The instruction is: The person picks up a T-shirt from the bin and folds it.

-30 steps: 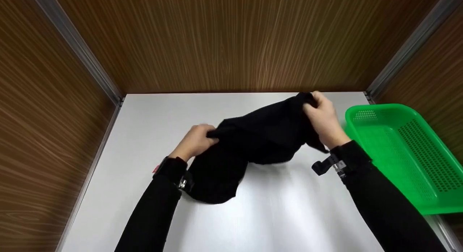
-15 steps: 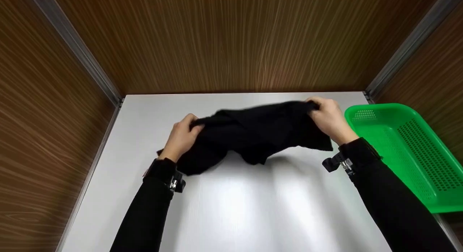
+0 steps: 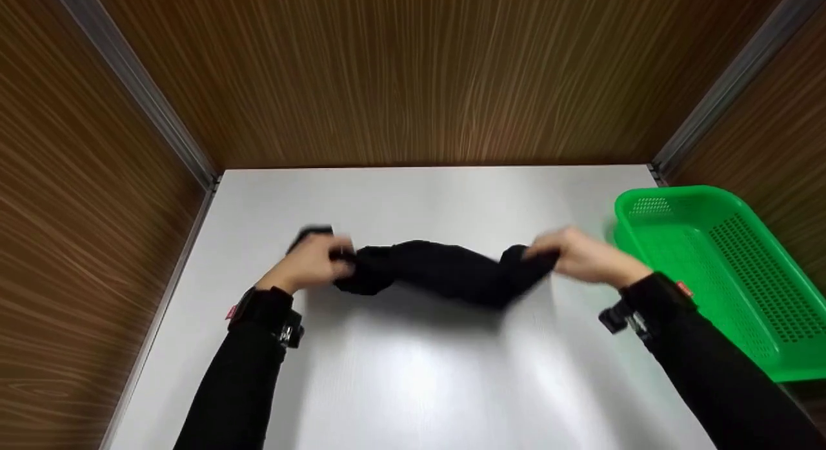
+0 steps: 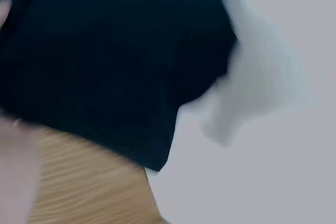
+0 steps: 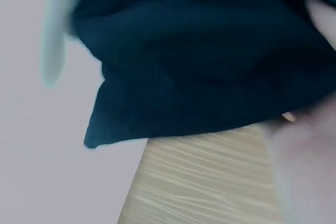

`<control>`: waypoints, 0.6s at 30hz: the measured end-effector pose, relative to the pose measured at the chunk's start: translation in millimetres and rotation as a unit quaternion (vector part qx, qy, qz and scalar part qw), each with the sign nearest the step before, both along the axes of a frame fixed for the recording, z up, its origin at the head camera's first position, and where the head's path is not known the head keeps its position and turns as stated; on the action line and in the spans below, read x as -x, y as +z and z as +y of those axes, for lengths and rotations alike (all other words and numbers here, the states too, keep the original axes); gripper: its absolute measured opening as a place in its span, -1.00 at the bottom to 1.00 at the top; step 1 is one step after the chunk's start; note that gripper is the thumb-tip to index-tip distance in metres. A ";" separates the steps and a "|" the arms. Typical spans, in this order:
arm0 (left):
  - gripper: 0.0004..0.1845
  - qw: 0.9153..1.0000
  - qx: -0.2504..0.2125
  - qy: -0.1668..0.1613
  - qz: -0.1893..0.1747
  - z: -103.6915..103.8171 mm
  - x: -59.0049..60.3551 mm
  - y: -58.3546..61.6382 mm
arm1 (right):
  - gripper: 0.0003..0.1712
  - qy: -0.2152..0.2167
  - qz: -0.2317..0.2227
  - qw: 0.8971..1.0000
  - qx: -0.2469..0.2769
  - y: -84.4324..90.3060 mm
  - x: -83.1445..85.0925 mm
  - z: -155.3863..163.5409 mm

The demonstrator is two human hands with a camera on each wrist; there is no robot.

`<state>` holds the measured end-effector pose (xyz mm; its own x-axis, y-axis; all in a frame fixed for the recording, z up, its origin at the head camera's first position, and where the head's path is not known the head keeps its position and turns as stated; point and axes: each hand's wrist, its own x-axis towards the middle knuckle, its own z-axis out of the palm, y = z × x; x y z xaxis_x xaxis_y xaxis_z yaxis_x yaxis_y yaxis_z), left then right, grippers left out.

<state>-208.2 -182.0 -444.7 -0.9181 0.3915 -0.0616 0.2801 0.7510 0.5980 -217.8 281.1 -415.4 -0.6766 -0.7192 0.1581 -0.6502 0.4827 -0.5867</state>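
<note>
A black garment (image 3: 445, 272) hangs bunched in a sagging band between my two hands, low over the white table (image 3: 413, 385). My left hand (image 3: 308, 261) grips its left end and my right hand (image 3: 581, 256) grips its right end; both are motion-blurred. In the left wrist view the dark cloth (image 4: 110, 61) fills the upper left, with a blurred bit of hand at the lower left edge. The right wrist view shows the cloth (image 5: 205, 61) across the top and a blurred part of my hand at the right edge.
A green perforated plastic basket (image 3: 723, 269) sits at the table's right edge, close to my right forearm. Wood-grain walls (image 3: 413, 75) close in the table at the back and on both sides.
Both hands have come down and toward me with the garment, spreading a little wider apart. The cloth, earlier held up and draped, now hangs as a tighter bunched band near the tabletop.
</note>
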 end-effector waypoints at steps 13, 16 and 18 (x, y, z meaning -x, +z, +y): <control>-0.53 0.944 0.234 0.010 -0.234 15.5 -36.5 -14.0 | -0.83 0.154 -0.045 0.953 -0.257 -68.0 -36.3 -22.4; -0.60 0.949 0.246 -0.003 -0.197 14.9 -36.4 -17.9 | -0.74 0.117 -0.102 0.942 -0.296 -69.3 -34.1 -23.7; -0.66 0.953 0.268 -0.012 -0.143 13.4 -35.0 -23.5 | -0.61 0.089 -0.142 0.937 -0.308 -71.1 -32.9 -25.0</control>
